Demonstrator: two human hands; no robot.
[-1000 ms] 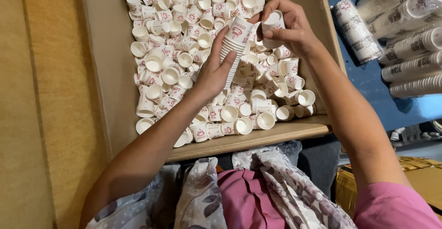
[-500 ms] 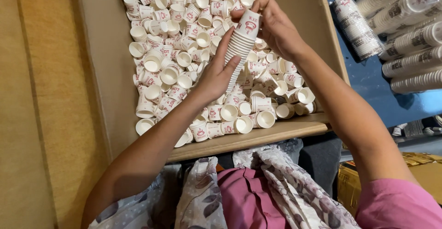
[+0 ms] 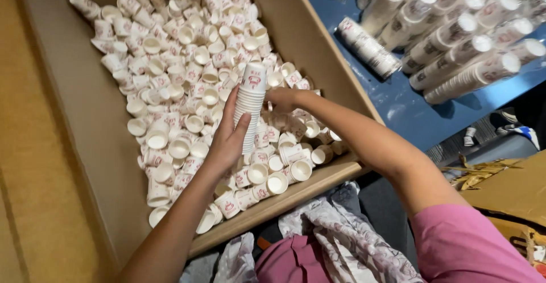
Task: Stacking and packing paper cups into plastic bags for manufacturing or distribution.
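My left hand [image 3: 227, 138] grips a tall stack of nested white paper cups [image 3: 251, 98] with red print, held upright over a big cardboard box [image 3: 85, 118]. The box is filled with several loose white paper cups [image 3: 182, 72] lying every way. My right hand [image 3: 282, 99] reaches down into the loose cups just right of the stack, fingers curled among them; whether it holds a cup is hidden.
On a blue surface [image 3: 409, 106] right of the box lie several long stacks of nested cups [image 3: 455, 38]. A brown cardboard piece [image 3: 512, 186] sits at lower right. Patterned fabric [image 3: 341, 232] lies below the box's near wall.
My right hand has left the top of the stack and dropped into the loose cups beside it. The left hand still holds the stack, now a cup taller.
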